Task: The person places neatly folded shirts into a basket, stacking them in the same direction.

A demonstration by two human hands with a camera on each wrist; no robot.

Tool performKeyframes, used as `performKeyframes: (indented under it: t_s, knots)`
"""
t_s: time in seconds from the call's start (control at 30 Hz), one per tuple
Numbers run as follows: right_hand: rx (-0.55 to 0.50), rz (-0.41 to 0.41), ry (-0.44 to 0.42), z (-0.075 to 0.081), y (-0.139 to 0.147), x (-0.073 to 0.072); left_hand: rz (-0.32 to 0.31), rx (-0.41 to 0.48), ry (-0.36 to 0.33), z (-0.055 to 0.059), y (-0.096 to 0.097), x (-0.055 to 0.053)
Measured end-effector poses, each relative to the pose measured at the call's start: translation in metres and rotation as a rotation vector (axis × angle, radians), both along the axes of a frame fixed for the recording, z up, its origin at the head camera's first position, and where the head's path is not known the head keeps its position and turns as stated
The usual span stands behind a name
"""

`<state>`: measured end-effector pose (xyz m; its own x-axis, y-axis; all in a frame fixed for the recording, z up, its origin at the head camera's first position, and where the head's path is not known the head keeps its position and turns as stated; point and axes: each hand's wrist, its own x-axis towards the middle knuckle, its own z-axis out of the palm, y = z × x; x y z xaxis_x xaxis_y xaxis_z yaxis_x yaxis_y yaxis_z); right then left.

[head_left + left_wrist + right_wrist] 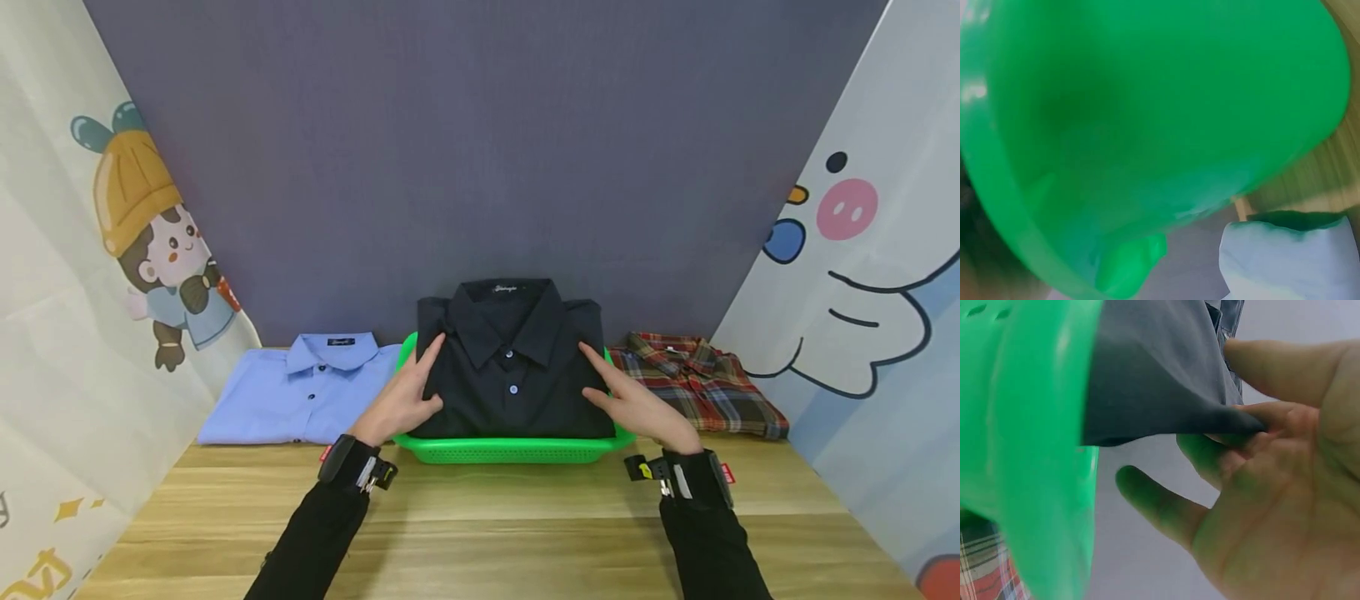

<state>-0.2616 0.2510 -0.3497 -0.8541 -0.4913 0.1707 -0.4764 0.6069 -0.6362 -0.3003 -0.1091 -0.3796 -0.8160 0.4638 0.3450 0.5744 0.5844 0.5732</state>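
Observation:
A folded black button-up shirt [480, 400] is in a green plastic basket [510, 452], its collar at the far end, above the rim. My left hand [401, 402] holds the shirt's left side, index finger and thumb showing at its front. At the opposite side, my right hand [648, 412] grips the shirt's right edge. In the right wrist view, cloth [1154, 387] reaches in between the thumb and fingers of that hand [1272, 481]. The basket wall [1166, 106] fills most of the left wrist view, where the left hand's grip is hidden.
A folded light blue shirt [262, 400] lies left of the basket on the wooden table [495, 533]. To the right lies a folded plaid shirt [712, 392]. A dark grey panel [480, 150] stands behind, with printed cartoon curtains [45, 267] at both sides.

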Motion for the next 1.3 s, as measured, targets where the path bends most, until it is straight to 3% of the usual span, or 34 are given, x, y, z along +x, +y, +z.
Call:
performKeyframes:
  t_s: [0.23,0.53,0.77,0.97,1.3]
  knots:
    - [0.043,-0.027,-0.05,-0.01,0.005,-0.007,0.003,-0.1,-0.022,-0.004,0.0,-0.007]
    - [0.079,-0.047,-0.098,-0.021,0.007,-0.013,-0.007,-0.27,0.104,-0.008,-0.003,-0.015]
    - [0.153,-0.066,-0.07,-0.024,0.003,-0.012,0.024,-0.379,0.062,-0.013,-0.004,-0.017]
    - [0.206,-0.085,-0.032,-0.028,0.001,-0.014,0.016,-0.398,0.091,-0.015,-0.001,-0.018]
    - [0.276,-0.128,-0.009,-0.035,-0.002,-0.017,0.047,-0.521,0.12,-0.019,0.001,-0.019]
